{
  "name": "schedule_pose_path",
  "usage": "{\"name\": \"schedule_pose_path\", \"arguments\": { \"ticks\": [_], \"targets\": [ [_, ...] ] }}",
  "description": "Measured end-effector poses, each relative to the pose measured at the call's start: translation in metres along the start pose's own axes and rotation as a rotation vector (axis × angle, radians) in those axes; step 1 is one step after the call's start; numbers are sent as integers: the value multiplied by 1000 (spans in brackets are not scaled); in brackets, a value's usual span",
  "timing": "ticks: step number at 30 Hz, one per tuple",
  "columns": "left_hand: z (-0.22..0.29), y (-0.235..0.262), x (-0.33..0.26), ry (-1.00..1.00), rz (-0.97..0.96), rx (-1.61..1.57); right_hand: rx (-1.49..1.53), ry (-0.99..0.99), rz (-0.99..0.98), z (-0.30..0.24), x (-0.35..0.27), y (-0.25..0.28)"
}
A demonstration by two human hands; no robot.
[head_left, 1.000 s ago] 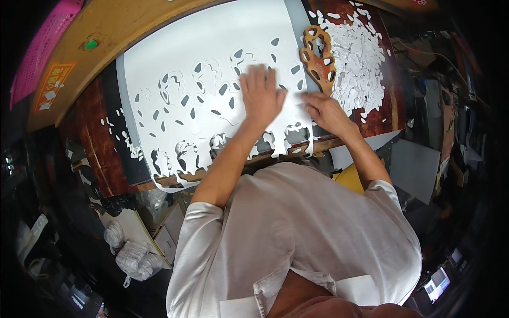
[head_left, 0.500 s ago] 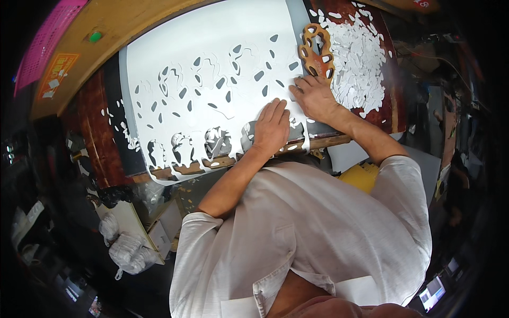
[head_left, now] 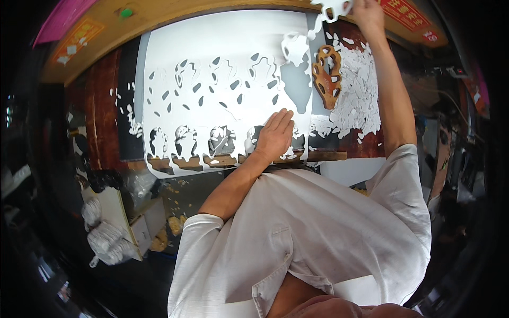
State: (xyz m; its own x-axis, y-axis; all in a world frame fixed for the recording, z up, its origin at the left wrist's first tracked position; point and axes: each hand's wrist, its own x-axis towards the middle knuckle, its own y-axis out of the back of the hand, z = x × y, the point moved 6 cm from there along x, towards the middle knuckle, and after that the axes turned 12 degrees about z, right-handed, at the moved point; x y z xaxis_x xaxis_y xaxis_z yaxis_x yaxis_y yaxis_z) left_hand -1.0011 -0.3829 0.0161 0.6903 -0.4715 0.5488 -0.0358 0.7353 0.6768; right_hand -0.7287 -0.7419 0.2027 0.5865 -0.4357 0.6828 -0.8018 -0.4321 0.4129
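A wide white sheet point(head_left: 222, 32), punched with cut shapes and small holes, covers the work table. My left hand point(head_left: 275, 135) lies flat on its near part, fingers stretched out, beside the large cut-outs along the near edge. At the far right, my right hand point(head_left: 368, 16) is closed on the edge of a white cut-out piece point(head_left: 336, 9) with several holes. This piece hangs raised and partly blurred, trailing back over the sheet. A grey gap shows in the sheet below it. To the right of the sheet lies a brown cutting die point(head_left: 331, 87) with rounded openings.
A heap of white offcuts point(head_left: 358, 95) spreads right of the die. More scraps point(head_left: 132, 119) lie on the dark strip at left. A yellow-brown machine beam point(head_left: 180, 13) with a green button crosses the far side. Wrapped white bundles point(head_left: 111, 241) sit at lower left.
My right hand has moved from beside the die's near end to the far right, lifting the white cut-out piece. A gap has opened in the sheet. My left hand stays flat; the view has shifted.
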Motion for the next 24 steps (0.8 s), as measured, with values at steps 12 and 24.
{"name": "schedule_pose_path", "arguments": {
  "ticks": [12, 24],
  "targets": [
    [8, 46, 1, 280, 69, -202, 198, 203, -281, -107, -52, -7],
    [-44, 21, -47, 1849, 372, -1614, 25, 566, -1211, -136, -315, -30]
  ]
}}
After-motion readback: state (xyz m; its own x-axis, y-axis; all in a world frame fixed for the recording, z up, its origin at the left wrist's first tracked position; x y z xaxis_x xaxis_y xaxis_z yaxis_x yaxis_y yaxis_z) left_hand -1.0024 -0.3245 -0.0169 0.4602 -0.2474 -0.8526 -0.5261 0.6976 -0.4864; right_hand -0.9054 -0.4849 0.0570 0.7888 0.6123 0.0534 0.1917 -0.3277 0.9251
